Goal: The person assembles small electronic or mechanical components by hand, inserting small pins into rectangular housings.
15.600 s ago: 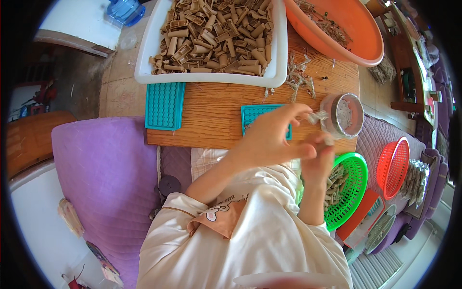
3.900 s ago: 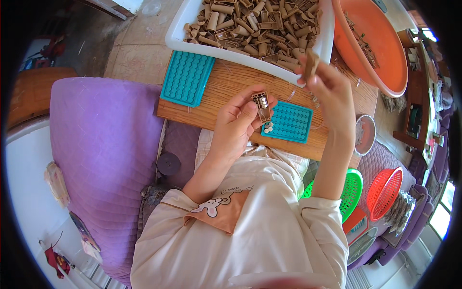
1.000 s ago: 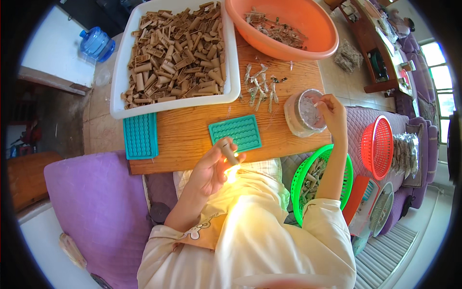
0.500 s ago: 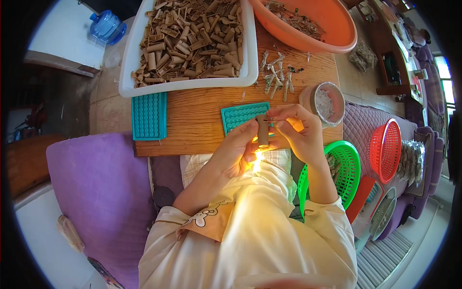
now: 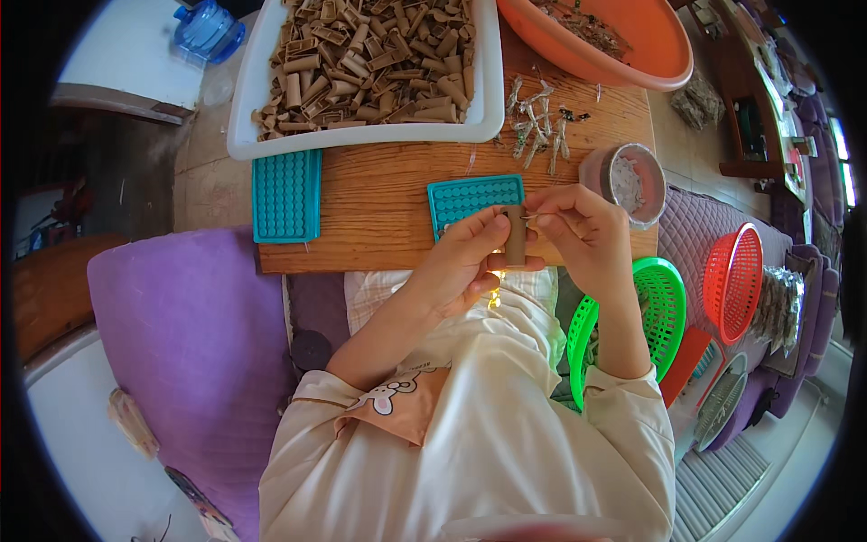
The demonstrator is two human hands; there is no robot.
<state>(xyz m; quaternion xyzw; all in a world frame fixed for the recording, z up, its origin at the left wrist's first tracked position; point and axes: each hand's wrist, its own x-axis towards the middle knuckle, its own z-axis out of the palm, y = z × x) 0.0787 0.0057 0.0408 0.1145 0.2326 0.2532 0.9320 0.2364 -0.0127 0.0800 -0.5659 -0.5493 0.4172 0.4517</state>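
Upright between the finger and thumb of my left hand (image 5: 459,266) is a brown plastic tube-shaped casing (image 5: 516,242). My right hand (image 5: 589,233) is closed in a pinch at the casing's upper right side, on a thin wire (image 5: 531,217) of which only a short bit shows. A small yellow light (image 5: 494,294) glows below my left fingers, over my lap; what it hangs from is hidden. Just behind the casing, a teal ridged tray (image 5: 470,194) lies at the table's near edge, partly covered by my hands.
A white bin (image 5: 370,141) heaped with brown casings stands on the wooden table (image 5: 379,217). Beside it are an orange basin (image 5: 664,72), tangled wires (image 5: 537,122) and a pinkish tub (image 5: 652,203). Another teal tray (image 5: 286,203) lies left. Green (image 5: 670,312) and red (image 5: 733,280) baskets stand right.
Both hands and the casing sit slightly further right and higher in the picture, as the whole view has shifted. The glow over my lap looks smaller and dimmer. Both grips stay the same.
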